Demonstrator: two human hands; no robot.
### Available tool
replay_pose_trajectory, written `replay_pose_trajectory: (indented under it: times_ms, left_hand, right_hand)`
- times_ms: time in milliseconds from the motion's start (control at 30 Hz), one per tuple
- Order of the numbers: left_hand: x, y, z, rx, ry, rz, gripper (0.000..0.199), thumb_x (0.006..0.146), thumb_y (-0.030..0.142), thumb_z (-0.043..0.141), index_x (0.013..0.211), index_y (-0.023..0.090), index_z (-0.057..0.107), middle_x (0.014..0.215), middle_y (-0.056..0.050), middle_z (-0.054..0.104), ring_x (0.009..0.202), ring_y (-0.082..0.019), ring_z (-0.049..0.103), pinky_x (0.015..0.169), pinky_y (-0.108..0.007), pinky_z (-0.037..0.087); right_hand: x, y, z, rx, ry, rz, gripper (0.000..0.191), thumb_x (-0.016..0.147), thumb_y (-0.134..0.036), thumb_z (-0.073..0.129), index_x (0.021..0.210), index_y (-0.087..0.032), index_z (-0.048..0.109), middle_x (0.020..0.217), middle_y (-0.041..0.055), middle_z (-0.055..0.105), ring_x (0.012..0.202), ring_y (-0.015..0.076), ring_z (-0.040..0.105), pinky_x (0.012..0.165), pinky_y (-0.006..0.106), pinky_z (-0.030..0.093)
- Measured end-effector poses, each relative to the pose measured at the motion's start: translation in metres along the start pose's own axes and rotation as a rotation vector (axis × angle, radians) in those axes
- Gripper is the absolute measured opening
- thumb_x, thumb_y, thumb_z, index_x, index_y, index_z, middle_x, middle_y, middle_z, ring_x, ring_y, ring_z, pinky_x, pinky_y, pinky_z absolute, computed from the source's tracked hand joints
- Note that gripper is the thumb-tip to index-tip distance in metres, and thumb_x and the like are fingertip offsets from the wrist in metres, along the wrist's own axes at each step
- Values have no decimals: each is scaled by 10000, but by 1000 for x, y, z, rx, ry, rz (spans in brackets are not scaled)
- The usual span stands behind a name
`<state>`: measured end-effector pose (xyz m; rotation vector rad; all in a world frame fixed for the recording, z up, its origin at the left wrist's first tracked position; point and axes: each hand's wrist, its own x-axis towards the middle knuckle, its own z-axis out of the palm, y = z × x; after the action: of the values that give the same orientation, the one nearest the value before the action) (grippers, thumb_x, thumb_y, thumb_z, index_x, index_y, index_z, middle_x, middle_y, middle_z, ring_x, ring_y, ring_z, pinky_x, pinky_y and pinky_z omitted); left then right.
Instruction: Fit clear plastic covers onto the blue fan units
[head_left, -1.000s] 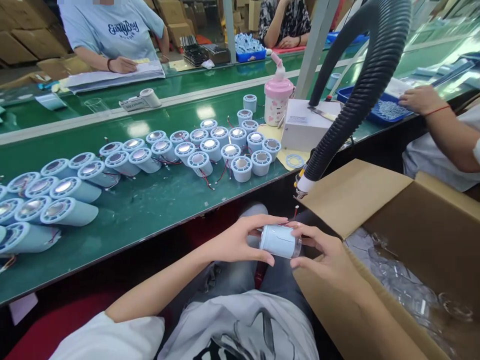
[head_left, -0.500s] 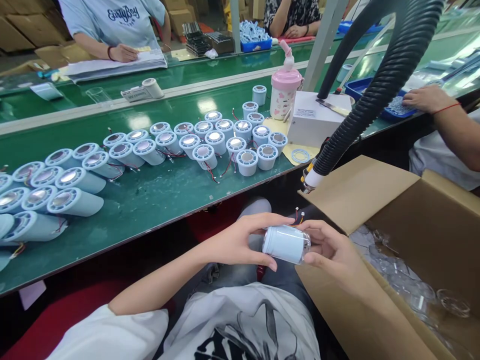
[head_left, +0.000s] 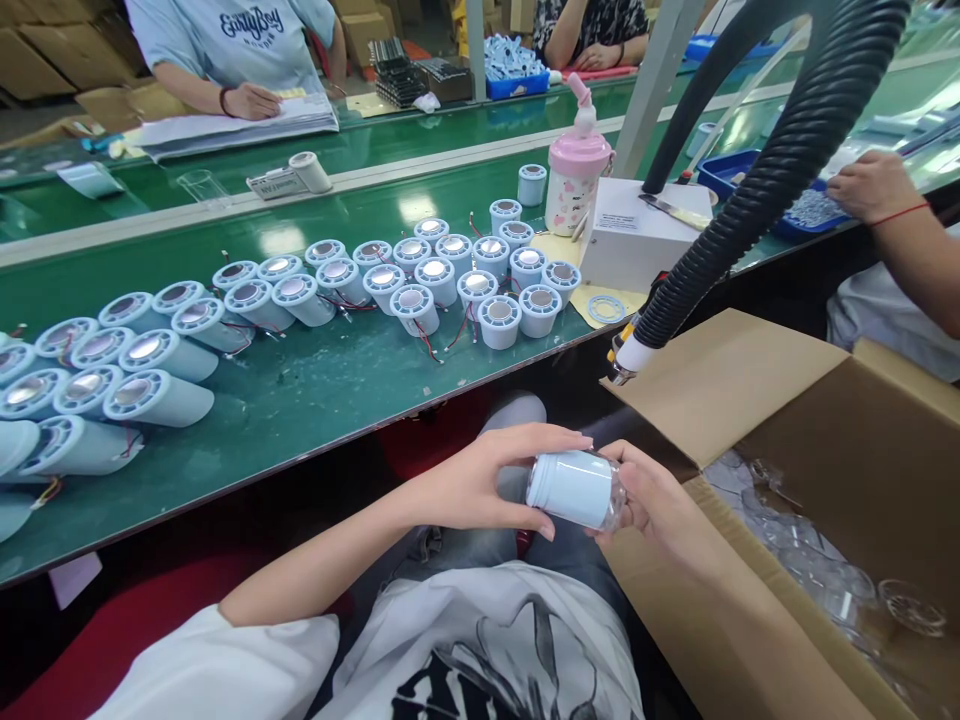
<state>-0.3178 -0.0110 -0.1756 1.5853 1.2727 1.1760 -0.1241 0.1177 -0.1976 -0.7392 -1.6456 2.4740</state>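
Between my two hands, above my lap, is a light blue cylinder (head_left: 573, 488) lying nearly sideways inside a clear plastic cover. My left hand (head_left: 501, 480) grips its left end, thumb below and fingers over the top. Around the clear right end are the fingers of my right hand (head_left: 645, 495). Many similar light blue cylinders (head_left: 499, 318), with round metallic discs on top and some thin red wires, stand or lean on the green table (head_left: 330, 385). A flat light blue ring (head_left: 606, 309) lies by the table's edge.
An open cardboard box (head_left: 765, 385) with clear plastic covers (head_left: 817, 565) is at right. A black corrugated hose (head_left: 780, 170) hangs beside a white machine (head_left: 637, 235) and a pink-lidded cup (head_left: 579, 175). Across the table are two people; another person's hand (head_left: 874, 188) is over a blue tray.
My right hand's fingers have shifted and closed more around the clear end of the cylinder. The wire ends that stuck up behind it are no longer visible. The view has shifted slightly.
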Motion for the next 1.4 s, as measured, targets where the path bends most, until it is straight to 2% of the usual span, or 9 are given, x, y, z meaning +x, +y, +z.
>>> replay_pose_trajectory:
  times_ms: [367, 567, 733, 833, 967, 1033, 1100, 1267, 1400]
  left_hand:
    - [-1, -2, 1, -20, 2, 42, 746, 669, 242, 811, 1347, 282, 503, 1390, -102, 524, 1297, -263, 474, 1097, -406, 368]
    - [-1, -5, 2, -13, 3, 65, 761, 656, 210, 820, 1342, 302, 504, 1414, -99, 493, 1294, -264, 474, 1096, -399, 367]
    - [-2, -1, 6, -77, 5, -28, 692, 685, 206, 796, 1315, 296, 524, 1351, -110, 513, 1262, -265, 485, 953, -349, 496]
    - [-3, 4, 8, -102, 30, -112, 618, 718, 232, 768, 1290, 265, 535, 1279, -103, 543, 1185, -242, 532, 885, -310, 525]
    - [-3, 9, 10, -159, 66, -285, 619, 748, 281, 741, 1313, 236, 494, 1250, -100, 554, 1092, -221, 580, 877, -321, 527]
    - [-3, 9, 10, -231, 64, -365, 624, 768, 304, 720, 1331, 222, 464, 1227, -106, 567, 1034, -219, 608, 844, -329, 538]
    - [-2, 8, 11, -292, 43, -402, 627, 782, 326, 704, 1345, 215, 449, 1187, -105, 592, 974, -217, 631, 809, -331, 545]
    - [0, 7, 8, -261, 3, -313, 736, 722, 280, 767, 1383, 252, 446, 1258, -95, 567, 1083, -234, 586, 947, -367, 491]
    - [-2, 5, 5, -403, -40, -331, 716, 770, 190, 718, 1411, 251, 407, 1259, -104, 588, 1083, -220, 606, 968, -384, 486]
  right_hand:
    - [5, -1, 10, 196, -39, 199, 547, 814, -714, 502, 833, -168, 514, 522, -10, 620, 378, 105, 594, 338, 122, 438]
    - [6, -5, 11, 288, -86, 438, 726, 995, -538, 108, 649, -113, 585, 488, 55, 610, 311, 76, 554, 275, 90, 361]
    - [7, -5, 11, 309, -131, 550, 821, 974, -578, 38, 581, -107, 583, 474, 55, 578, 289, 62, 522, 243, 89, 298]
    - [5, 5, 7, 167, -94, 430, 734, 947, -637, 131, 676, -120, 576, 485, 45, 575, 295, 81, 511, 251, 119, 315]
    - [-1, 18, -3, -317, 206, -239, 212, 945, -347, 481, 1086, -198, 536, 1008, 91, 674, 798, 179, 691, 639, 267, 581]
    - [-4, 20, -7, -591, 179, -604, 414, 905, -141, 529, 1277, -298, 442, 1407, 73, 462, 1211, 227, 532, 981, 408, 485]
    - [-7, 20, -10, -751, 49, -795, 568, 872, -39, 540, 1320, -369, 426, 1508, 14, 336, 1350, 241, 375, 1092, 468, 368]
    - [-9, 17, -9, -376, -31, -481, 459, 873, -186, 642, 1286, -348, 522, 1391, 37, 500, 1230, 236, 516, 929, 345, 530]
    - [-10, 16, -11, -142, -56, -250, 425, 862, -261, 670, 1261, -370, 569, 1096, 4, 671, 772, 144, 661, 698, 264, 577]
